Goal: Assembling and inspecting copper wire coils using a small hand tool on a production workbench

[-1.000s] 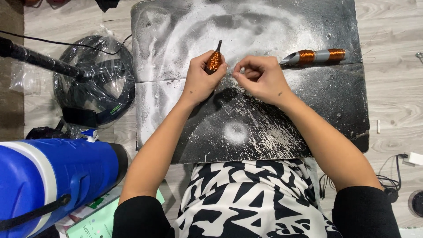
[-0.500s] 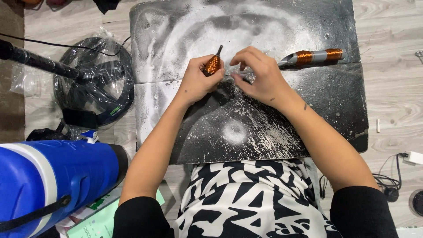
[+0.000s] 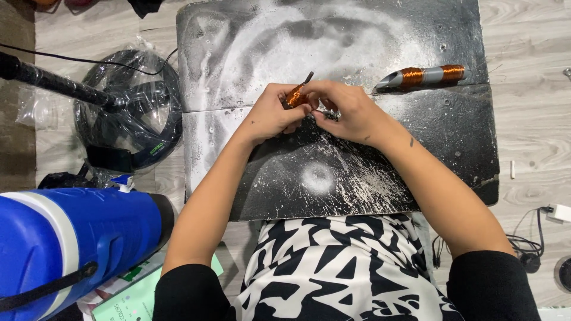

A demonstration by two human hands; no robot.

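We see our left hand [image 3: 270, 116] pinching a small rod wound with copper wire [image 3: 295, 95], thumb and fingers pressed around its lower end, so only the orange winding and a dark tip poking up past the grip can be made out. Our right hand [image 3: 348, 110] meets it from the other side, fingertips pressed together just beside the winding; whatever they pinch there is too fine to tell, and the knuckles hide the spot where both hands touch.

Under the grip lies a black mat [image 3: 416, 154], scuffed white. Up and to the right of the hands, well apart, a longer grey rod with two copper windings [image 3: 423, 76] lies on the mat.

Far to the left of the grip sits a black coil in a clear plastic bag [image 3: 128, 119], crossed by a dark pole [image 3: 53, 83]. Below it a blue jug [image 3: 65, 244] is cut off by the frame edge, and a pale green box [image 3: 128, 300] shows only a corner.
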